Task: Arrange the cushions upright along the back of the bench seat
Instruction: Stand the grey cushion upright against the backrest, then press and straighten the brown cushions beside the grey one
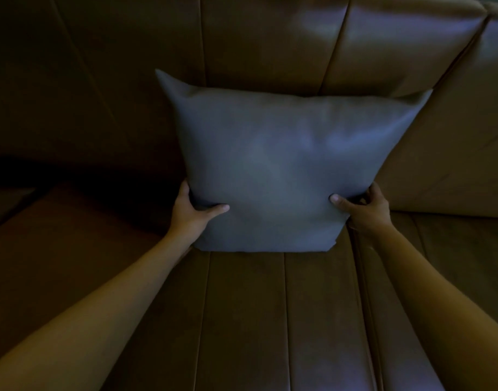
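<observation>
Grey-blue square cushion (281,165) sits dead centre of your view, standing upright on the brown leather bench seat (248,320) w/ its back face leaning against the padded backrest (270,38). Its bottom edge rests on the seat; the two top corners poke up toward 11 and 1 o'clock.

Your left hand (192,210) clamps the cushion's lower left corner, at approx. 8 o'clock from the cushion's middle: thumb pressed across the front face, fingers wrapped behind the edge & out of sight. Your right hand (363,210) does the same at the lower right corner, approx. 4 o'clock: thumb on the front, fingers curled round the side. Both hands are grasping the cushion, both forearms bare, reaching in from 7 and 5 o'clock.

Seat has stitched lengthwise panels running toward you; backrest has matching vertical seams. At 3 o'clock a second backrest section (453,136) angles in, so the cushion stands near the corner where the two meet. Light is dim; the 9 o'clock side is mostly in shadow, detail there can't be made out.
</observation>
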`<state>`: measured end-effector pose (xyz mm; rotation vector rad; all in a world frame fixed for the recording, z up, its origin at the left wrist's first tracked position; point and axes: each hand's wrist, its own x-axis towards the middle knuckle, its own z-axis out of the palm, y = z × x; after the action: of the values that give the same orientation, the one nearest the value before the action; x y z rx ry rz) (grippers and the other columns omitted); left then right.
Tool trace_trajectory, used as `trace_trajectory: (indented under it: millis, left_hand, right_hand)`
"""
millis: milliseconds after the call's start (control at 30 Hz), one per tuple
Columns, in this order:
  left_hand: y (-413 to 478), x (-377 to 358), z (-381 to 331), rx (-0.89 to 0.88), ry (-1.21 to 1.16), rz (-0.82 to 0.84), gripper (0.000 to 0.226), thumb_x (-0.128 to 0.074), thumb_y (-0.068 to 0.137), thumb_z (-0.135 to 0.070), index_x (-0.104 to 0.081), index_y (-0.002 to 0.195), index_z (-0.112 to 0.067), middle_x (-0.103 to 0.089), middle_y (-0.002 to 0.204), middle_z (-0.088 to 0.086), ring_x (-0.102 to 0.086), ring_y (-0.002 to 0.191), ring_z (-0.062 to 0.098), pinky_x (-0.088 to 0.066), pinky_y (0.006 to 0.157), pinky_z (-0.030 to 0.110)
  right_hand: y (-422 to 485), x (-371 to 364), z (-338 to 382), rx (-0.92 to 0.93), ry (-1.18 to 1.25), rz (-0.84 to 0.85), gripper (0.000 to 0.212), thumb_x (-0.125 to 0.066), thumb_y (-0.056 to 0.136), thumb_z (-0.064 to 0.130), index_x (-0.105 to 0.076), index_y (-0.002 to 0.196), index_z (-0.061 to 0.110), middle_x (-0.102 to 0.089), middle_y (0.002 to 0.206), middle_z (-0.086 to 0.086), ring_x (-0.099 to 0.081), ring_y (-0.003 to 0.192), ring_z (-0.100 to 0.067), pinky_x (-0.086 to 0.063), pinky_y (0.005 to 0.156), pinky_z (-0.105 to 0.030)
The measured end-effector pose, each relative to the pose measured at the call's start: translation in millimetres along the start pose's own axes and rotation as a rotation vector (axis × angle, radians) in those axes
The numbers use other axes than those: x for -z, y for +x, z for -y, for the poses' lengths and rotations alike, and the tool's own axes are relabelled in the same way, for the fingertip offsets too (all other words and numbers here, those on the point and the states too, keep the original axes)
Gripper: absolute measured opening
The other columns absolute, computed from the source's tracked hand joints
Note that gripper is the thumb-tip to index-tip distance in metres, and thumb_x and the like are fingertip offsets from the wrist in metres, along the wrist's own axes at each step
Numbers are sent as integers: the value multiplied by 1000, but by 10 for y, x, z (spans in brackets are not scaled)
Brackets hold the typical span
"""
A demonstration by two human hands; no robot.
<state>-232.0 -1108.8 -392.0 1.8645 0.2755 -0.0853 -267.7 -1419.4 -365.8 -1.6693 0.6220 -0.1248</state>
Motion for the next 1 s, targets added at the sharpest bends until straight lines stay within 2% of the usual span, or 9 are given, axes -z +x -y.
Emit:
trace_trajectory:
  millis: [100, 233, 333, 400, 500, 600, 733, 900, 1000]
  left_hand:
    - [13, 27, -26, 65, 11, 28, 99, -83, 68, -21, -27, 149, -21, -37, 152, 2, -33, 140, 25, -30, 112, 44]
    - [-77, 67, -31, 119, -33, 27, 97, -80, 72, -25, -23, 150, -24, -32, 155, 2, -30, 142, 26, -30, 113, 46]
    - [-111, 194, 20, 181, -110, 8, 92, -76, 76, -32, -23, 150, -24, -34, 154, 4, -36, 138, 26, -34, 110, 45]
    - [-96, 350, 61, 248, -201, -13, 82, -73, 79, -36, -30, 148, -25, -42, 147, 5, -41, 134, 27, -39, 106, 46]
    - [-48, 691, 159, 323, -286, -73, 68, -66, 84, -38, -39, 144, -22, -50, 141, 7, -46, 129, 26, -43, 103, 44]
    - [41, 1194, 321, 305, -184, -83, 64, -63, 87, -39, -40, 144, -21, -50, 140, 6, -45, 129, 25, -39, 95, 32]
    - [216, 1996, 617, 336, -32, -79, 69, -62, 88, -39, -32, 148, -25, -37, 151, 5, -36, 137, 28, -36, 100, 39]
    - [539, 3030, 1033, 398, 220, -28, 78, -64, 85, -42, -24, 150, -27, -25, 157, 7, -25, 143, 34, -31, 109, 52]
    - [770, 3496, 1232, 454, 327, -5, 90, -69, 79, -48, -21, 151, -25, -25, 157, 9, -27, 142, 36, -30, 110, 54]
  right_hand:
    - [-39, -28, 30, 12, -55, -5, 81, -80, 76, 12, -38, 145, 17, -49, 131, 4, -45, 119, -14, -43, 97, -32]
    - [-230, -138, 8, -14, -71, -152, 86, -83, 73, 24, -38, 146, 12, -51, 143, -9, -51, 128, -26, -46, 104, -42]
    - [-487, -375, -59, -1, -97, -375, 64, -81, 75, 27, -52, 129, 7, -61, 121, -15, -61, 105, -26, -51, 97, -43]
    - [-666, -606, -114, 49, -126, -412, 42, -77, 80, 24, -58, 113, 6, -61, 103, -12, -59, 90, -21, -53, 90, -44]
    - [-908, -1046, -178, 74, -175, -313, 19, -72, 85, 20, -60, 95, 9, -63, 91, -8, -59, 83, -20, -54, 84, -41]
    - [-1121, -1586, -243, 84, -221, -169, 17, -69, 87, 20, -62, 95, 7, -64, 90, -8, -60, 83, -20, -51, 76, -33]
    - [-1398, -2408, -344, -36, -254, 27, 17, -67, 88, 23, -59, 96, 10, -61, 88, -5, -62, 90, -23, -46, 69, -22]
    - [-1821, -3419, -647, -405, -200, 225, 42, -67, 87, 33, -50, 118, 10, -59, 115, -9, -58, 112, -26, -50, 91, -39]
    - [-1977, -3823, -851, -683, -97, 170, 95, -76, 75, 48, -27, 148, 11, -43, 147, -16, -45, 133, -38, -43, 103, -54]
